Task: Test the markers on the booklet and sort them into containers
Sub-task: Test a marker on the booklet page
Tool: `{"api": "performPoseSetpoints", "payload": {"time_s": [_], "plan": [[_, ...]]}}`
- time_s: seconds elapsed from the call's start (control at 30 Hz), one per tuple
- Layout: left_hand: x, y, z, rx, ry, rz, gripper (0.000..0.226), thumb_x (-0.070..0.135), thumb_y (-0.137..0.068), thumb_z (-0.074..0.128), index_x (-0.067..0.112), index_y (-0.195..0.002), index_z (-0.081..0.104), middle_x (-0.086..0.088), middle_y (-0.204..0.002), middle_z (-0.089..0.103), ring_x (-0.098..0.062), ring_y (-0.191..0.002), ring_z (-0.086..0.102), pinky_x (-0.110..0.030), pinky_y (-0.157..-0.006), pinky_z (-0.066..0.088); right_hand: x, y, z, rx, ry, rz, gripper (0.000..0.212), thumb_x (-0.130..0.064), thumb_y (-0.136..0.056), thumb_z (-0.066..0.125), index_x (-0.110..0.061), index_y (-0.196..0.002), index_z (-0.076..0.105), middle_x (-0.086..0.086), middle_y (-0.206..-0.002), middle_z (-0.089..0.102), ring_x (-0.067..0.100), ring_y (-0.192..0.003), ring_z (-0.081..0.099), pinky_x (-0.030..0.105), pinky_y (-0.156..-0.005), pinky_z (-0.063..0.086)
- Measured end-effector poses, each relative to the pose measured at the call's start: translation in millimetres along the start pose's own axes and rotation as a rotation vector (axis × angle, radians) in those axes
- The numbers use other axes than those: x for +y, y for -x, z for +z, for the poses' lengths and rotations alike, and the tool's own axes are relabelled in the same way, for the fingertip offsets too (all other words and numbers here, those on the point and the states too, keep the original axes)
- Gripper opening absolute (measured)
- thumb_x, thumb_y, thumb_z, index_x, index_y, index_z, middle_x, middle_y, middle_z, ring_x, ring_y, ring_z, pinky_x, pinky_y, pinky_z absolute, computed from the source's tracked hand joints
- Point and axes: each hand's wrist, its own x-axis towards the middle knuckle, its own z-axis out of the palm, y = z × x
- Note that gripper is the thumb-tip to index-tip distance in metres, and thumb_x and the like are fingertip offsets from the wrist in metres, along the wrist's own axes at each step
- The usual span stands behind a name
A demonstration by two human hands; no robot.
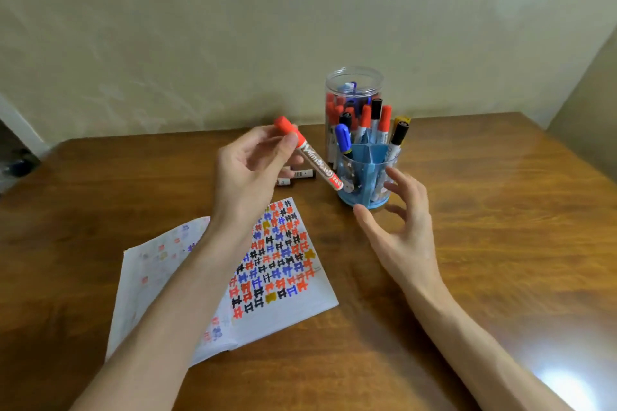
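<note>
The left forearm (173, 294) covers the middle of the booklet (283, 294). The left hand (247, 170) hides most of the loose markers (302, 173) behind it. The holder (367, 173) screens the jar (354, 90) below. Whether the red marker (310, 160) touches the holder is unclear. Both forearms run off the bottom edge. A dark thing (18, 165) at the left edge is blurred and cut off.

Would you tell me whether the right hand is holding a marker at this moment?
No, the right hand is open with its fingers spread beside the blue holder and holds nothing.
</note>
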Motion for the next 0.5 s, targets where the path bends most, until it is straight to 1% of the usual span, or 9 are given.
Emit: {"api": "performPoseSetpoints", "payload": {"time_s": [0.07,0.1,0.17,0.23,0.33,0.43,0.5], "plan": [[3,-10,15,0.034,0.044,0.054,0.019,0.02,-0.098,0.069,0.01,-0.113,0.075,-0.002,-0.101,0.079,-0.015,-0.091,0.076,-0.024,-0.071,0.059,2,0,0,-0.021,0.021,0.011,0.077,-0.019,-0.09,0.081,-0.03,-0.155,0.041,-0.005,-0.158,0.039,0.011,-0.145,0.043,0.041,-0.114,0.05],[3,-15,22,0.046,0.039,0.088,0.018,0.021,-0.099,0.068,0.01,-0.113,0.075,0.0,-0.1,0.079,-0.013,-0.091,0.075,-0.023,-0.07,0.059,1,1,-1,-0.032,0.031,0.017,0.078,-0.017,-0.091,0.08,-0.03,-0.156,0.04,-0.005,-0.159,0.038,0.009,-0.147,0.041,0.043,-0.116,0.048],[1,-25,35,0.06,0.001,0.157,0.018,0.02,-0.1,0.068,0.009,-0.113,0.074,0.006,-0.097,0.078,-0.005,-0.089,0.072,-0.022,-0.07,0.057,0,1,-1,-0.042,0.044,0.019,0.077,-0.012,-0.091,0.076,-0.027,-0.157,0.04,-0.006,-0.16,0.037,0.004,-0.147,0.039,0.04,-0.118,0.045],[-2,-33,44,0.057,-0.038,0.203,0.021,0.019,-0.1,0.068,0.008,-0.116,0.073,0.006,-0.098,0.076,-0.002,-0.09,0.071,-0.023,-0.073,0.058,-1,2,-2,-0.038,0.03,0.013,0.076,-0.01,-0.091,0.075,-0.025,-0.157,0.04,-0.007,-0.159,0.038,0.002,-0.147,0.037,0.039,-0.119,0.044],[-13,-45,55,0.003,-0.138,0.259,0.02,0.022,-0.1,0.068,0.011,-0.116,0.074,0.011,-0.098,0.076,-0.001,-0.091,0.071,-0.027,-0.078,0.058,1,2,-1,-0.036,0.008,0.001,0.076,-0.011,-0.091,0.074,-0.024,-0.157,0.04,-0.009,-0.159,0.038,0.005,-0.148,0.038,0.043,-0.118,0.046],[-22,-50,63,-0.072,-0.277,0.27,0.027,0.028,-0.098,0.07,0.014,-0.12,0.075,0.008,-0.105,0.077,-0.003,-0.098,0.072,-0.03,-0.087,0.059,-1,2,-2,-0.051,0.006,0.018,0.077,-0.013,-0.092,0.074,-0.027,-0.158,0.038,-0.012,-0.159,0.036,0.002,-0.148,0.036,0.04,-0.12,0.044],[-25,-50,65,-0.092,-0.307,0.253,0.032,0.028,-0.096,0.073,0.015,-0.126,0.073,0.007,-0.108,0.077,-0.002,-0.101,0.071,-0.023,-0.09,0.058,-2,1,-2,-0.051,0.006,0.021,0.076,-0.013,-0.092,0.073,-0.028,-0.158,0.038,-0.014,-0.159,0.035,0.001,-0.148,0.036,0.038,-0.12,0.043]]}}
